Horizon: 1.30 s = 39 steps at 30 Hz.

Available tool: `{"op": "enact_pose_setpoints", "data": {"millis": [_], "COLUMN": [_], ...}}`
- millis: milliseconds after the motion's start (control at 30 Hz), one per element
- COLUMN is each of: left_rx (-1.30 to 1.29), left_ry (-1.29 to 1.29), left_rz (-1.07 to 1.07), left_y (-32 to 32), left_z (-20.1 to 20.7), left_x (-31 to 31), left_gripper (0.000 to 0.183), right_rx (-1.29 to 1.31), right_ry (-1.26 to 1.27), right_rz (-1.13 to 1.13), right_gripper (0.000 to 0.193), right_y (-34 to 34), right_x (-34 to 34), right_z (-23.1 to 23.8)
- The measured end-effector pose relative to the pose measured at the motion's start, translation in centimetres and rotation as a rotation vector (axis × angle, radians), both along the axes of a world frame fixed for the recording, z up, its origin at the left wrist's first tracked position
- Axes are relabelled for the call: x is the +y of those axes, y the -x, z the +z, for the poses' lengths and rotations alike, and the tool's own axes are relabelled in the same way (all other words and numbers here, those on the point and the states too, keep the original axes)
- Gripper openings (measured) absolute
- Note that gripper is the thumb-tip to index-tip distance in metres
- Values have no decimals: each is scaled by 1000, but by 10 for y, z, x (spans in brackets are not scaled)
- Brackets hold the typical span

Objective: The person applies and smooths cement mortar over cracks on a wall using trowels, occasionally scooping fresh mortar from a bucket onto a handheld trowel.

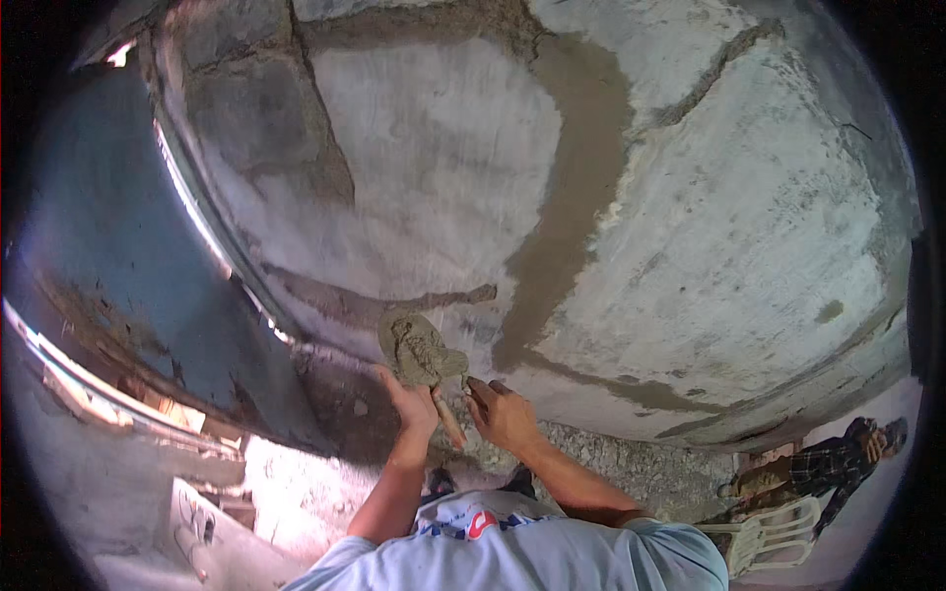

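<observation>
Near the wall (434, 148), my left hand (414, 404) holds a trowel (449, 420) heaped with mortar (420, 353). Just right, I can't tell whether my right hand (503, 414) grips anything.

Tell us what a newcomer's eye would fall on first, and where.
First, the broad brown band running down the pale wall, upper centre. Next, the heap of wet-looking paste just beyond the left hand and right hand. At lower right, a white chair near another person.

shirt (552, 557): red-blue print (481, 524), unreadable | pale board (236, 552): dark marks (204, 524), perhaps lettering, unreadable
</observation>
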<state>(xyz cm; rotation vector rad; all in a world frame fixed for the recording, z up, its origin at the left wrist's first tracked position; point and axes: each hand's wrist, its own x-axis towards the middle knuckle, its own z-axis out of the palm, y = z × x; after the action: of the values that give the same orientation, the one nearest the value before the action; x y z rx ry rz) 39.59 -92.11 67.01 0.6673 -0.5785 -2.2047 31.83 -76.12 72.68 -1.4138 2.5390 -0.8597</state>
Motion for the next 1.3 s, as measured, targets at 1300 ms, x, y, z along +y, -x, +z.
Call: {"op": "enact_pose_setpoints", "data": {"millis": [1300], "left_rx": [414], "left_ry": [179], "left_rz": [-272], "left_y": [114], "left_z": [189], "left_x": [-35], "left_gripper": [88], "right_rx": [213], "right_ry": [565], "right_rz": [-61], "right_gripper": [33], "right_y": [150], "right_x": [-58], "right_z": [269]}}
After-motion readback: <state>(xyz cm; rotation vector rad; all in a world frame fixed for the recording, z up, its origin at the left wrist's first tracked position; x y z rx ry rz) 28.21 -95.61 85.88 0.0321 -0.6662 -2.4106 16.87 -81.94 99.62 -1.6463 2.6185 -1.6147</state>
